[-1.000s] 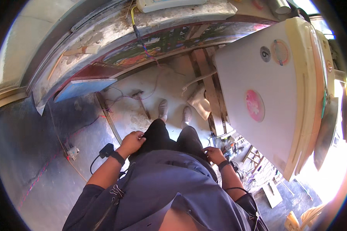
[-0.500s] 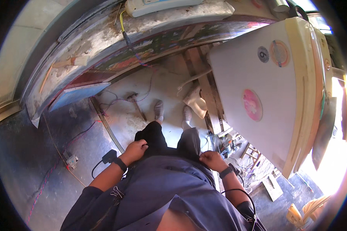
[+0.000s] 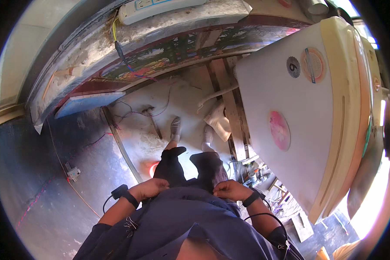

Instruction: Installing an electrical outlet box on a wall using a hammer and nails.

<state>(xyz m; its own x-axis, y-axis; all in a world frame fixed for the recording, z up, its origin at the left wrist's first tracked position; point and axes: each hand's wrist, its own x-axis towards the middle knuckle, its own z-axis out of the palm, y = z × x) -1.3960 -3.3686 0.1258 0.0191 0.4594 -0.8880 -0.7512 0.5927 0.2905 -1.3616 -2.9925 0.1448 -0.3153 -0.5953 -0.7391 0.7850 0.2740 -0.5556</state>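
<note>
My left hand (image 3: 154,187) is closed on the dark trousers (image 3: 169,170) near my waist, left of centre, with its fingertips partly lost against the cloth. My right hand (image 3: 229,190) pinches the trousers on the other side. Each wrist has a black band, with cables beside the arms. The trouser legs are bunched up above my ankles, and my two feet in pale footwear (image 3: 174,130) stand on the pale floor below. A small red glow shows beside my left leg.
A large white fridge-like cabinet (image 3: 264,91) with stickers fills the right. A ledge (image 3: 78,56) with a power strip (image 3: 160,9) curves along the top, with a blue panel (image 3: 82,106) below. Cords and a switch box (image 3: 73,174) lie at left. Timber planks and clutter are right of my feet.
Both hands have moved lower in the picture, toward my waist, still on the trousers. The trouser legs have ridden up, showing more ankle. A red glow now shows beside my left leg.
</note>
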